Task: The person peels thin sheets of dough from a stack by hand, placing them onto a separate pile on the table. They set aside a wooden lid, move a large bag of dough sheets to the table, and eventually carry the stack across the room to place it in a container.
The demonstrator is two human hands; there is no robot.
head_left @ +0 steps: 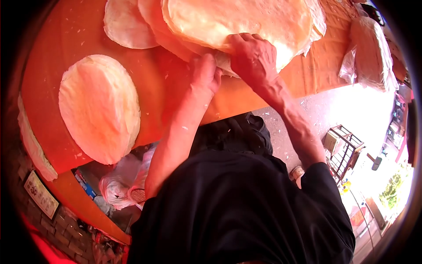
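Nearest is the person's dark top [246, 207], with plastic bags [116, 189] low to the left, below the edge of the orange-covered table [154, 88]. On the table's near left lies a separate oval stack of thin, pale rounds [99, 108], apart from both hands. Farther in, the left hand [205, 72] is at the near edge of the main pile of sheets [241, 20], its fingers curled inward; their tips are hidden, so I cannot tell whether they pinch anything. Just right of it, the right hand [255, 57] rests on that edge, fingers bent and close together, though their grip is also hidden. The step in hand appears to be working the pile's near edge; the next move probably calls for a light, even hold, as the thin layers could tear. Beyond, other sheets [125, 26] lie at the far left, and a plastic-wrapped bundle [371, 53] sits at the far right.
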